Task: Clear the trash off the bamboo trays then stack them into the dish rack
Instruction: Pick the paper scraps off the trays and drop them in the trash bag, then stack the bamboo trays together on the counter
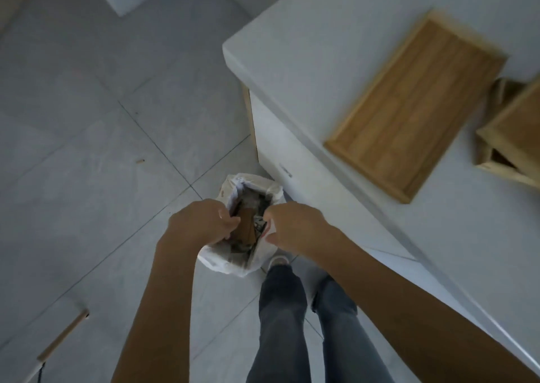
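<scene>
Both hands are down over the white-lined trash bin [241,227] at lower centre of the frame, on the floor beside the counter's corner. The left hand [201,224] is curled at the bin's left rim, fingers closed near a brown paper piece [247,226] standing in the mouth; whether it grips the paper or the liner, I cannot tell. The right hand [295,227] pinches at the right rim, apparently on the liner's edge. The hands sit close together with only the bin's opening between them.

The empty bamboo tray [415,105] lies flat on the white counter [292,46], up and to the right of the hands, well apart from them. Its long axis runs diagonally from lower left to upper right. The right hand is the nearer one, and the tray's lower-left short end faces it. A second bamboo tray [517,125] shows at the right edge, with crumpled brown paper [496,90] beside or under it, so likely clearing remains there. No dish rack is visible.
</scene>
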